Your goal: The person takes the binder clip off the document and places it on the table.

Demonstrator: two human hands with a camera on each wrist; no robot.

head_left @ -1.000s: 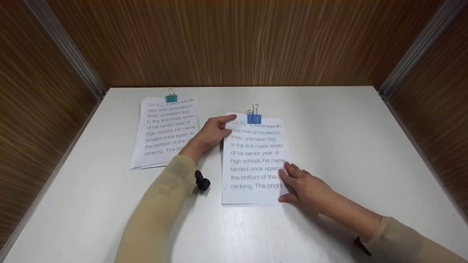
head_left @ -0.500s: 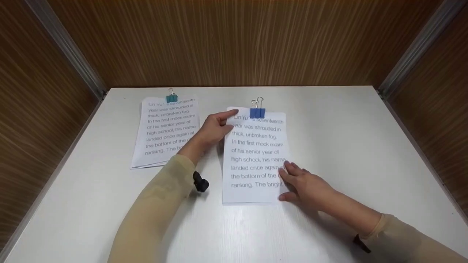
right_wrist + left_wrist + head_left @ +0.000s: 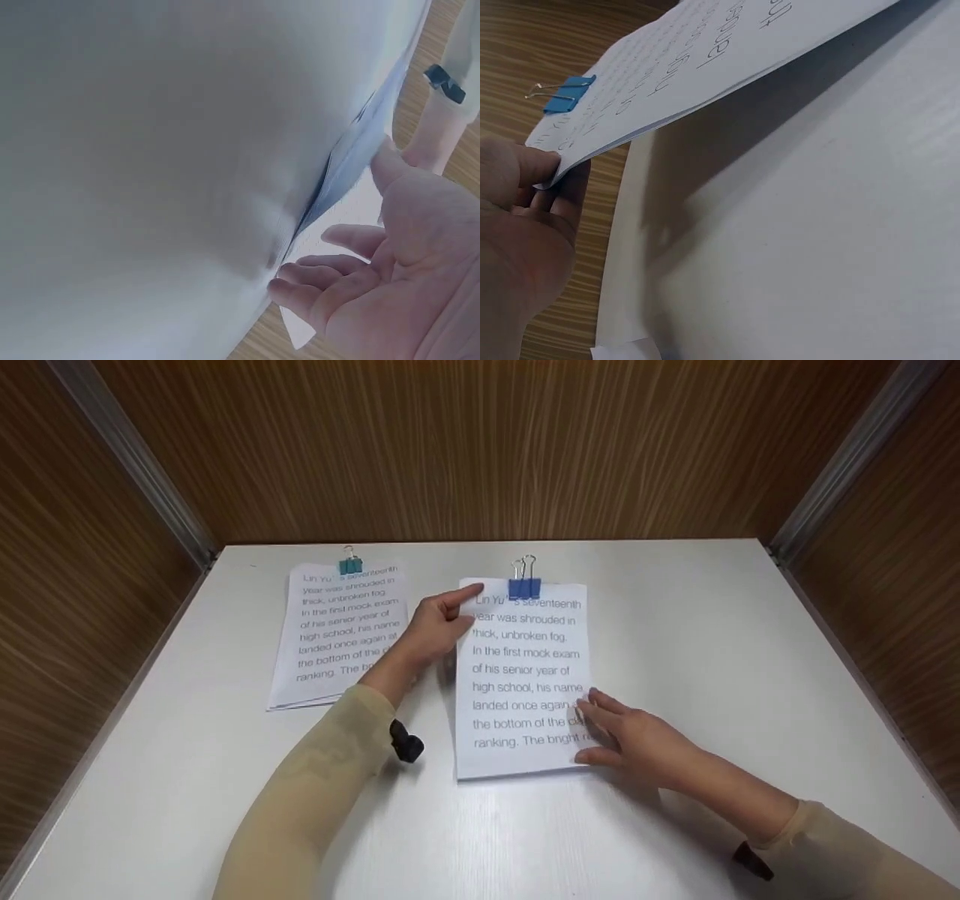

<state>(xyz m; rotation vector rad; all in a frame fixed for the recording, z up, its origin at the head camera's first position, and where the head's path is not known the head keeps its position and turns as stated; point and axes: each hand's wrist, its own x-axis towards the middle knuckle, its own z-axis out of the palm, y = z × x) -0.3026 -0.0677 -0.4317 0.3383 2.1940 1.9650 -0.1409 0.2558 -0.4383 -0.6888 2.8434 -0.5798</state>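
Note:
A sheaf of printed white paper (image 3: 525, 675) lies in front of me in the head view, with a blue binder clip (image 3: 525, 589) on its top edge. My left hand (image 3: 431, 631) pinches the upper left corner; in the left wrist view the thumb (image 3: 538, 165) is above the paper and fingers are beneath. That view also shows the sheaf's left side raised off the table, casting a shadow. My right hand (image 3: 646, 741) is at the lower right edge, fingers loosely extended. Whether its fingertips touch the paper is hard to tell.
Left of my left hand lies a second sheaf (image 3: 337, 637) with the same print and a teal binder clip (image 3: 350, 565); my left forearm covers its lower right corner. Brown wood-grain panels (image 3: 480, 450) stand around the white table (image 3: 712, 622).
The clipped top edge of the sheaf has shifted slightly away from me, my left hand still gripping the corner. My right hand has eased a little rightward, baring more of the print.

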